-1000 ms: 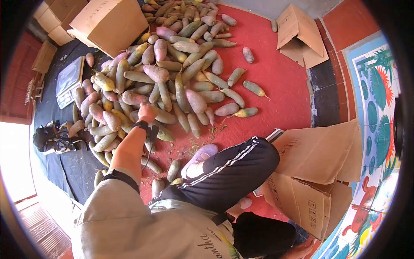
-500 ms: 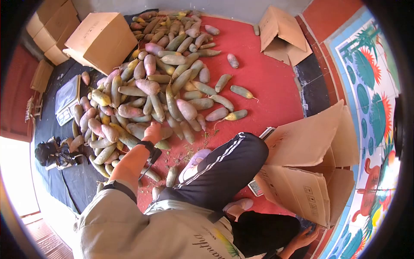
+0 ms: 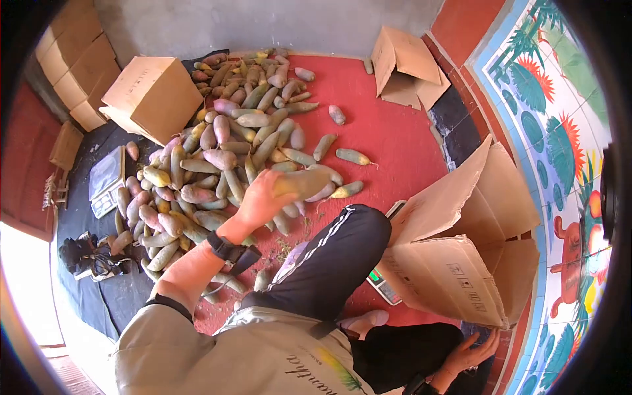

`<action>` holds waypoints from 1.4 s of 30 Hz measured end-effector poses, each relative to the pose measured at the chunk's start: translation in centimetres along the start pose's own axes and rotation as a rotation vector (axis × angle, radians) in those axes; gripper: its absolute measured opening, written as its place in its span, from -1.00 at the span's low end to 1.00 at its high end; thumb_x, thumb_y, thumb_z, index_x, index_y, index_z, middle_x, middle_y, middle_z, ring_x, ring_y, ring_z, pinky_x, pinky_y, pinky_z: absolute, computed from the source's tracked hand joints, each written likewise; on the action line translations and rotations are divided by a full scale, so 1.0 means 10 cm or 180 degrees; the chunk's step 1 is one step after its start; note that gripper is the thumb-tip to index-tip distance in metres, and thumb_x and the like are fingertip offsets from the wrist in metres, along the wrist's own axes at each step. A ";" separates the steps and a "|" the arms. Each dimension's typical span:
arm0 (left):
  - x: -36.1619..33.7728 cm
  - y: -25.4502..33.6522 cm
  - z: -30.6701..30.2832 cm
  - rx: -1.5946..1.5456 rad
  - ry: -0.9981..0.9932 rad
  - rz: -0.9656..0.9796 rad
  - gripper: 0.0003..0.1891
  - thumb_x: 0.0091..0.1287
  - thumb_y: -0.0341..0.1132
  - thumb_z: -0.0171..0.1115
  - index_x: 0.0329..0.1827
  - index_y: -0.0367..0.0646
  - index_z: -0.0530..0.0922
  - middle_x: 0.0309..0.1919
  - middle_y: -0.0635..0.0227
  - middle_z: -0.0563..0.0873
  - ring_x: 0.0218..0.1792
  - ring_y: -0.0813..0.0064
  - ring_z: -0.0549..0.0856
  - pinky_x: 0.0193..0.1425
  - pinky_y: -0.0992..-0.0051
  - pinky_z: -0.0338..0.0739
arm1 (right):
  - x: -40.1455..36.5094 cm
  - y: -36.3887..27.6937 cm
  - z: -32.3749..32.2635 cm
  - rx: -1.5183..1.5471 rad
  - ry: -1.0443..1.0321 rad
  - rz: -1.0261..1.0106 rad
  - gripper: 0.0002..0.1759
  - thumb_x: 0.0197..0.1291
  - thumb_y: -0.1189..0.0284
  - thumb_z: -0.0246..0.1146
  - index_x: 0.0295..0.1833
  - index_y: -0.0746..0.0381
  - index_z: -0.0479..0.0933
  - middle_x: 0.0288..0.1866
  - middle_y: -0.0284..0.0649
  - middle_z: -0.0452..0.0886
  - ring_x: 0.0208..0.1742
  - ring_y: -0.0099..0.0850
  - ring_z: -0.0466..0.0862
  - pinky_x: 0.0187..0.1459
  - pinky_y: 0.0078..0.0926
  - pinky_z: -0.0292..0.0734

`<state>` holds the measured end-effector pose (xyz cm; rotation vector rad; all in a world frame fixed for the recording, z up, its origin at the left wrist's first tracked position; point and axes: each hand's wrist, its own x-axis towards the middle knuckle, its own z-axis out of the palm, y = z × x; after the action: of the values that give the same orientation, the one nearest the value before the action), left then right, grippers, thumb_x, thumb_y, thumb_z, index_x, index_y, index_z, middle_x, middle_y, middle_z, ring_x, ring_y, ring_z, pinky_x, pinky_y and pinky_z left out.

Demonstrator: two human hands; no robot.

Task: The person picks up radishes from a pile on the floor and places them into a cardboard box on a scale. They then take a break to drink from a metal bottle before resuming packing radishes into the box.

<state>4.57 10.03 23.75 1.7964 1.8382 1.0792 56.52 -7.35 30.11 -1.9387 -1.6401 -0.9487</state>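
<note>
My left hand [image 3: 261, 201] is closed around the thick end of a long green radish [image 3: 301, 184], held up over the pile. Below and beyond it lies a big heap of green, pink and purplish radishes [image 3: 217, 158] on the red carpet [image 3: 388, 141]. At the lower right, my right hand [image 3: 466, 355] has its fingers apart, fingertips right by the lower corner of an open cardboard box [image 3: 438, 273]. The box's flaps stand up, and its inside is mostly hidden. Under its near side shows a digital scale [image 3: 384, 287] with a lit green display.
Another scale [image 3: 108, 181] lies left of the heap, with a black bundle with straps [image 3: 92, 255] nearer me. A closed carton [image 3: 155, 95] stands behind, stacked cartons [image 3: 79, 66] at the far left. An open-ended box [image 3: 409, 66] sits at the back right, beside the painted tile wall [image 3: 559, 145].
My left hand has come up from the heap and to the right, now with a radish in it. My right hand stays by the box corner. The view has tilted upward slightly.
</note>
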 end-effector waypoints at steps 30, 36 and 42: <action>0.24 2.77 1.18 -0.0495 -0.1236 0.2267 -0.77 0.14 -0.22 0.18 -0.30 -0.23 0.53 -0.34 0.14 0.56 -0.25 0.10 0.60 -0.16 0.21 0.49 | 0.52 -0.36 -0.01 0.0031 0.0088 -0.0078 -0.61 0.02 0.32 0.29 -0.13 0.34 0.38 -0.21 -0.06 0.44 -0.12 -0.07 0.41 -0.07 -0.16 0.27; 0.18 2.60 1.15 -0.0688 -0.0719 0.2981 -0.86 0.08 -0.32 0.20 -0.37 -0.20 0.52 -0.36 0.22 0.58 -0.21 0.21 0.60 -0.12 0.26 0.47 | 0.54 -0.30 0.06 0.0025 0.0032 -0.0081 -0.60 0.02 0.31 0.30 -0.13 0.34 0.39 -0.21 -0.07 0.45 -0.09 -0.07 0.42 -0.05 -0.17 0.27; 0.03 2.04 0.71 -0.1128 0.0248 0.3299 -0.69 -0.04 -0.44 0.26 -0.17 -0.18 0.52 -0.10 0.20 0.55 -0.02 0.22 0.54 0.05 0.28 0.42 | 0.52 -0.21 0.10 0.0009 0.0024 -0.0008 -0.60 0.02 0.32 0.29 -0.11 0.35 0.39 -0.20 -0.06 0.46 -0.09 -0.06 0.43 -0.04 -0.17 0.29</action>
<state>23.63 10.28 33.90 2.4955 0.5605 1.6635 55.05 -2.66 33.07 -1.9295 -1.6391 -0.9532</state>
